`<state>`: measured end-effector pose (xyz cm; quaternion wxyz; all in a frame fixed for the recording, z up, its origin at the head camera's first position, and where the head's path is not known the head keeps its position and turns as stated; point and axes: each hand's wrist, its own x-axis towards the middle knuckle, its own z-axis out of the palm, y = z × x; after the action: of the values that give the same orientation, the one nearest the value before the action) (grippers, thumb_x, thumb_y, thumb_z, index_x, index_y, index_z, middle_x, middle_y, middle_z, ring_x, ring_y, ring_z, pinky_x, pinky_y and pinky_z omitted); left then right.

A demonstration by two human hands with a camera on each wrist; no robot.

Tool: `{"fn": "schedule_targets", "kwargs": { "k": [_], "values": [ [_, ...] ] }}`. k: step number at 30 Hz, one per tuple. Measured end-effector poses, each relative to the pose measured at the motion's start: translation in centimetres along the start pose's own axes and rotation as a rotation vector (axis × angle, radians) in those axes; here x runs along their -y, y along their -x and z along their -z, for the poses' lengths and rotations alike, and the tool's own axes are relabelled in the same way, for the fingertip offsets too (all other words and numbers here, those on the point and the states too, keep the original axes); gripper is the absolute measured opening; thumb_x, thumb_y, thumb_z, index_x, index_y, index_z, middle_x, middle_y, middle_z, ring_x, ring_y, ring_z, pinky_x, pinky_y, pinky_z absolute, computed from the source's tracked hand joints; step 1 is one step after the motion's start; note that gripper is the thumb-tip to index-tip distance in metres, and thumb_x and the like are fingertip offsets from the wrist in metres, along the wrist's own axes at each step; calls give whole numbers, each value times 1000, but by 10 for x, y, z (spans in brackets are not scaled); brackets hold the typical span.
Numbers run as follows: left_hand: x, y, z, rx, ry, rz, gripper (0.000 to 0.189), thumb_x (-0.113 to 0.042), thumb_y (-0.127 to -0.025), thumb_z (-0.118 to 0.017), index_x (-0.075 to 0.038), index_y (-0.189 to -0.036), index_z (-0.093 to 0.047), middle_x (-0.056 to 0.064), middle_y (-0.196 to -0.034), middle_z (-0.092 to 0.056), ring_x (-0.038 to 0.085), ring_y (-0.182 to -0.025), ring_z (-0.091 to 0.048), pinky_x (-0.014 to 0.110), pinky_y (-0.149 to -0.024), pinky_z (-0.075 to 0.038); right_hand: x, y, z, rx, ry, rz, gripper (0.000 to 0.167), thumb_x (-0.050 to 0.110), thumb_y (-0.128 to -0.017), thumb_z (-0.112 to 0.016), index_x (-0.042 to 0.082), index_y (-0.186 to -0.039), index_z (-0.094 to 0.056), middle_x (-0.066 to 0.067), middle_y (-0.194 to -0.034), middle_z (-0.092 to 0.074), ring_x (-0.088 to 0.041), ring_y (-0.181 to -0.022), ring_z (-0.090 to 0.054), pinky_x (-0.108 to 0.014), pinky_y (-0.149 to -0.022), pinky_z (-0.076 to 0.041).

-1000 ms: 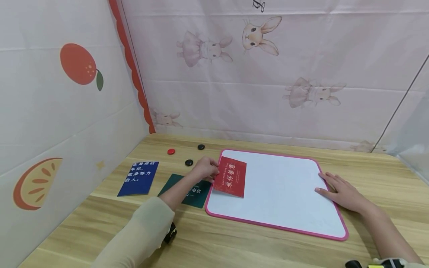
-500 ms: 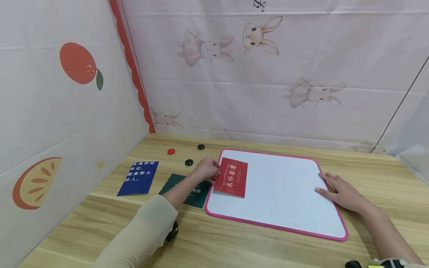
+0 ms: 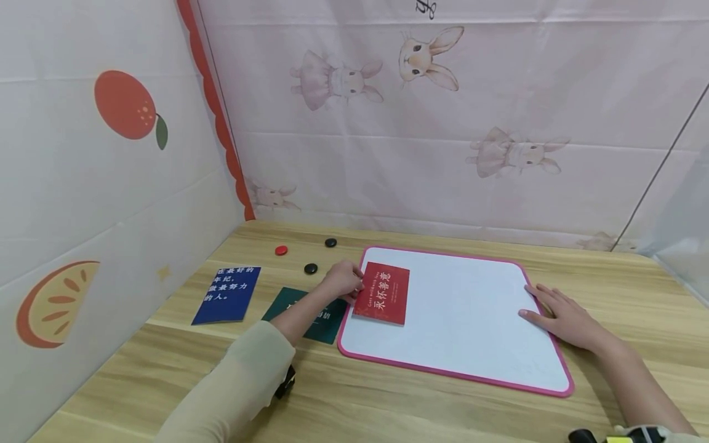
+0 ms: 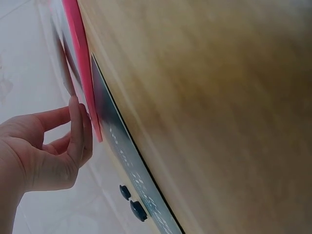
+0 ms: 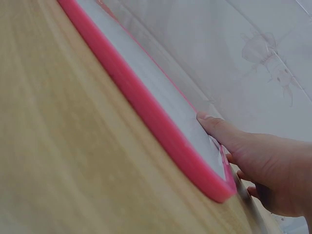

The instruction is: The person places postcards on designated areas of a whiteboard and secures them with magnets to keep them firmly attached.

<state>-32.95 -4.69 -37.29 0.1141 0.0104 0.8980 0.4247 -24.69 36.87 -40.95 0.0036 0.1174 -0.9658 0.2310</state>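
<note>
In the head view, a red card (image 3: 382, 293) with white lettering lies over the left part of a pink-rimmed whiteboard (image 3: 465, 307). My left hand (image 3: 342, 280) pinches the card's left edge between thumb and fingers; the left wrist view shows the card's edge at the fingertips, just above the board. On the board's right rim rests my right hand (image 3: 565, 317), its fingers fairly straight and its thumb on the white surface. Partly hidden under my left forearm is a dark green card (image 3: 321, 326), beside the board's left rim.
Farther left on the wooden table (image 3: 388, 400) lies a blue card (image 3: 228, 295) with white lettering. Behind my left hand are a red round magnet-like disc (image 3: 281, 250) and two black ones, a nearer disc (image 3: 311, 269) and a farther disc (image 3: 330, 242). Printed cloth walls (image 3: 388, 184) stand behind and left.
My left hand and the red card have shifted slightly right across the board, and the card's near edge sits a little lower. The right hand stays on the rim.
</note>
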Motion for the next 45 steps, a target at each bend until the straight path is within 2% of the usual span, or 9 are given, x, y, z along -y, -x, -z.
{"fn": "schedule_targets", "kwargs": {
  "k": [8, 19, 26, 31, 34, 39, 41, 45],
  "values": [
    [1, -1, 0, -11, -17, -8, 28, 0, -85, -62, 3, -112, -57, 13, -81, -56, 20, -60, -58, 27, -51, -52, 0, -1, 0, -3, 9, 0, 76, 45, -89, -53, -5, -140, -27, -37, -138, -19, -56, -124, -10, -73, -89, -11],
    [0, -2, 0, -14, -21, 18, 27, -2, -85, -64, 1, -111, -57, 14, -80, -56, 20, -57, -57, 27, -51, -51, 1, 0, -1, -7, 10, 4, 75, 44, -89, -54, -4, -140, -27, -37, -138, -20, -56, -124, -9, -73, -89, -10],
    [1, 2, 3, -19, -20, -20, 31, -3, -85, -64, 2, -114, -56, 12, -82, -55, 19, -59, -57, 26, -50, -51, 0, -1, -1, -6, 8, -5, 76, 45, -89, -53, -4, -140, -27, -37, -138, -19, -56, -125, -9, -73, -90, -10],
    [-1, 3, 18, -50, 1, -87, 33, -5, -86, -62, 0, -118, -54, 12, -86, -58, 23, -70, -60, 28, -53, -52, 1, 0, 1, -7, 4, 1, 75, 44, -90, -53, -5, -140, -27, -37, -138, -19, -55, -125, -9, -72, -90, -10],
    [-4, 2, 33, -78, -61, -164, 34, -5, -86, -62, 1, -119, -55, 11, -89, -58, 26, -74, -60, 29, -55, -52, 3, 0, 2, -6, -1, 6, 74, 43, -90, -53, -6, -140, -26, -37, -138, -19, -55, -125, -8, -72, -90, -10],
    [-3, -4, 59, -151, -298, -280, 31, -11, -85, -65, -2, -114, -60, 7, -91, -59, 21, -75, -58, 29, -64, -48, 4, 1, 3, -5, 2, 11, 73, 41, -91, -53, -6, -140, -26, -37, -138, -19, -55, -125, -9, -71, -91, -10],
    [0, -7, 67, -164, -360, -305, 30, -12, -86, -64, -2, -113, -61, 7, -92, -60, 19, -78, -56, 30, -67, -47, 3, 1, 3, -6, 2, 13, 73, 41, -91, -53, -6, -140, -26, -38, -138, -19, -56, -125, -9, -71, -91, -10],
    [6, -9, 79, -155, -459, -308, 30, -16, -87, -63, -4, -114, -62, 9, -101, -60, 22, -89, -56, 34, -73, -47, 4, 2, 3, -8, 0, 13, 73, 41, -91, -53, -7, -139, -27, -38, -138, -19, -56, -125, -10, -71, -91, -10]
  ]
}}
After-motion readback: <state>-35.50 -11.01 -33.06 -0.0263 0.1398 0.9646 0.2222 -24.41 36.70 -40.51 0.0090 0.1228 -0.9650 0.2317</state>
